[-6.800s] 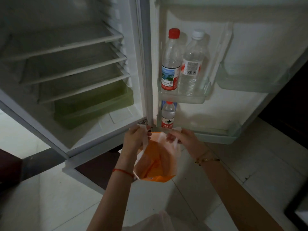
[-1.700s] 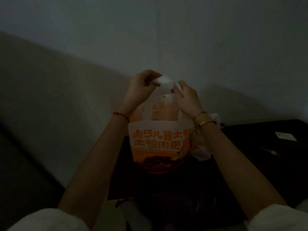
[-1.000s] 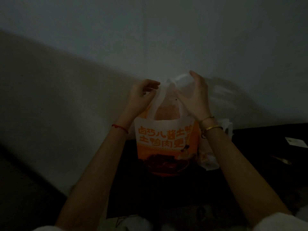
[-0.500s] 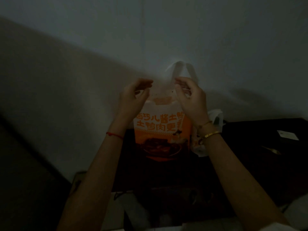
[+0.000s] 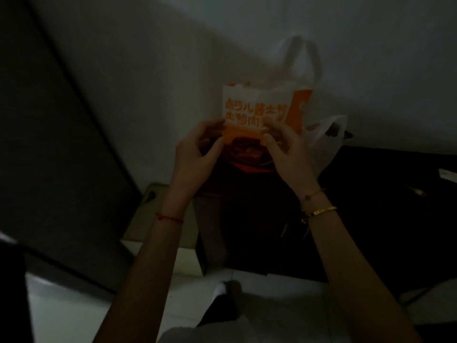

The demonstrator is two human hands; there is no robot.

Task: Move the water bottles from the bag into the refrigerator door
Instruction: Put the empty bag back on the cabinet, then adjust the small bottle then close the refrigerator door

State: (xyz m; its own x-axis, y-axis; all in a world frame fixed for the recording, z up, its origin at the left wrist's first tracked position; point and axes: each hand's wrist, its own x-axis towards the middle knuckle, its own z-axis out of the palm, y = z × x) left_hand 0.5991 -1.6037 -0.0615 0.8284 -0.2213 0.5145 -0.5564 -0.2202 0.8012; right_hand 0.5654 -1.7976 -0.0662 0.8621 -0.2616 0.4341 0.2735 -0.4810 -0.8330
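Orange-and-white bag (image 5: pixel 262 112) with orange lettering, red wrist string (image 5: pixel 169 217), gold bangle (image 5: pixel 321 211), dark tabletop (image 5: pixel 385 194)

A dark table (image 5: pixel 385 194) carries the orange bag (image 5: pixel 262 112) and, seemingly, a clear bag (image 5: pixel 326 134).

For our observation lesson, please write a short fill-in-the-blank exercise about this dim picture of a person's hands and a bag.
1. The bag is white and ____.
2. It stands on a dark ____.
3. The left wrist wears a thin ____ string.
4. The left hand and right hand are at the bag's ____ half.

Missing words: orange; table; red; lower
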